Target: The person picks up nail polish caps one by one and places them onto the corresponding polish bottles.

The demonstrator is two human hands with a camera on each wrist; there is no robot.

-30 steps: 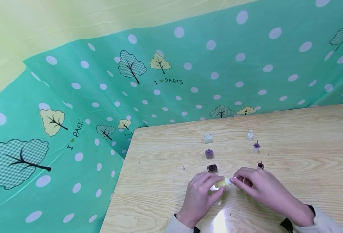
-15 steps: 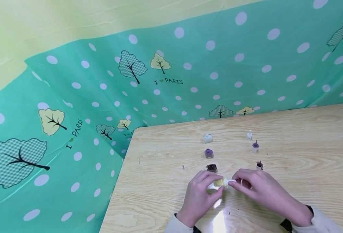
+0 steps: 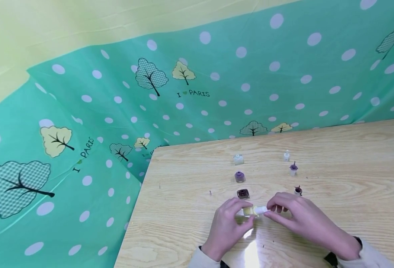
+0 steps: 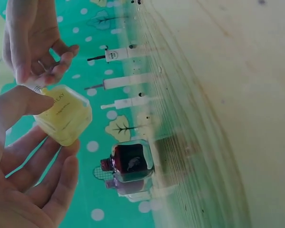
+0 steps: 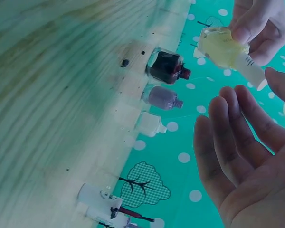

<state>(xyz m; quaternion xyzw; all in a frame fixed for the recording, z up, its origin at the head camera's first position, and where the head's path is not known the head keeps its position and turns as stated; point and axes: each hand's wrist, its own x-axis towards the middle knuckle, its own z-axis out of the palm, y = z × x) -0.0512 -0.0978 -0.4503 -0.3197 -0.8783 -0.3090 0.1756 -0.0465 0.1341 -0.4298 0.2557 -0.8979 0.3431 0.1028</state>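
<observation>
My left hand [image 3: 228, 223] pinches a small glass nail polish bottle [image 4: 66, 114] of yellow polish between thumb and fingers, tilted on its side above the table. Its white cap [image 5: 251, 70] sits on the neck and points at my right hand [image 3: 297, 214]. In the right wrist view my right fingers [image 5: 235, 137] are spread and relaxed, with the thumb tip at the cap's end. Whether that thumb touches the cap, I cannot tell. Just beyond the left hand stands an uncapped dark red nail polish bottle [image 3: 243, 194].
Behind the dark bottle stand an uncapped purple bottle [image 3: 239, 176] and a pale one [image 3: 238, 159]. To their right, a white cap [image 3: 286, 155], a purple-brushed cap [image 3: 293, 169] and a dark-brushed cap [image 3: 298, 190] stand brush up. A polka-dot curtain [image 3: 210, 82] hangs behind the wooden table [image 3: 176, 223].
My right fingers have loosened from the white cap, leaving more of it showing. The left hand keeps the yellow bottle and has shifted slightly left.
</observation>
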